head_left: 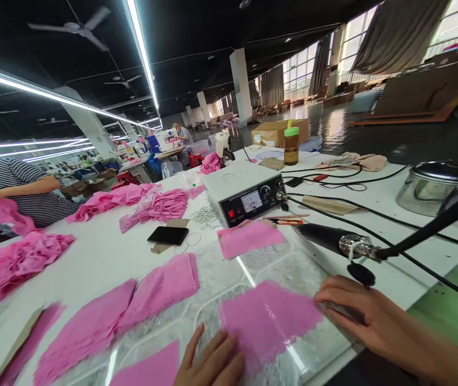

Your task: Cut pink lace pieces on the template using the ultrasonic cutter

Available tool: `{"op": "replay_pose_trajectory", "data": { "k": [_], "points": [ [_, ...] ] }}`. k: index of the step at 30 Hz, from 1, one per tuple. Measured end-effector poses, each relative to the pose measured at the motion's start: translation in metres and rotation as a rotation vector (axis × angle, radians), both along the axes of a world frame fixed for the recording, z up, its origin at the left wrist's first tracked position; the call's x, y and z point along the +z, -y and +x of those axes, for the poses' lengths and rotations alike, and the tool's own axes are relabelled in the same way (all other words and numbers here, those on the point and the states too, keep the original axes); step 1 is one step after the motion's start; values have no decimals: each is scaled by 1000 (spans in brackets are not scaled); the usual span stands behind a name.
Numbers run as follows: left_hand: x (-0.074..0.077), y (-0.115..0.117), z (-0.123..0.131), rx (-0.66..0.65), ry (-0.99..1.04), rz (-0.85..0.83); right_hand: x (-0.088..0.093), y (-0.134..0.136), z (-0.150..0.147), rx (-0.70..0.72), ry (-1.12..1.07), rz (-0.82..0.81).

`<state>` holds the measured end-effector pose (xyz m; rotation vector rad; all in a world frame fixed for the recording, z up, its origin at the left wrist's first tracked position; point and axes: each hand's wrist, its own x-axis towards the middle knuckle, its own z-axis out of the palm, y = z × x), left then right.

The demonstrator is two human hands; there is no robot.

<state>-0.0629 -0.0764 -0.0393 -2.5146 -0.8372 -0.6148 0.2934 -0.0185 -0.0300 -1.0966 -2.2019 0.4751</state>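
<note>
A pink lace fabric piece [267, 316] lies flat on a glass plate [305, 262] at the table's near edge. My left hand [210, 362] rests on its near left edge with fingers stretched out flat. My right hand [363, 313] presses its right edge, fingers extended and together. Just beyond my right hand a black handheld tool [335, 238] with a metal tip lies on the table, its cable running right.
More pink fabric pieces [160, 289] and piles [12, 262] cover the white table. A white control box with a dial [248, 195], a black phone [167, 235], orange scissors [288, 220], an amber jar [291, 145] and a metal pot [433, 187] stand behind. A person in stripes [20, 190] works at far left.
</note>
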Motion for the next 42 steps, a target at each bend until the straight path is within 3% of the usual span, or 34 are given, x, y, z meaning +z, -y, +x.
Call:
{"op": "replay_pose_trajectory", "data": {
  "k": [4, 7, 10, 12, 16, 20, 31, 39, 42],
  "points": [
    [20, 11, -5, 148, 44, -163, -14, -5, 6, 66, -48, 94],
    [28, 23, 3, 237, 154, -241, -20, -16, -11, 123, -110, 215],
    [24, 33, 12, 171, 168, -199, -8, -19, -52, 327, -189, 186],
    [17, 38, 15, 131, 150, -116, 4, -14, -81, 473, -120, 111],
    [5, 45, 16, 145, 96, -61, 16, -2, -120, 597, 35, -40],
    [1, 46, 19, 168, 111, -50, 13, 3, -131, 622, 93, -111],
    [5, 47, 26, 197, 140, -14, -13, 0, -128, 597, 182, -5],
    [9, 49, 28, 213, 120, -42, -10, 0, -129, 609, 166, 36],
    [10, 49, 27, 213, 108, -65, -8, -2, -127, 613, 170, -43]
  ]
}}
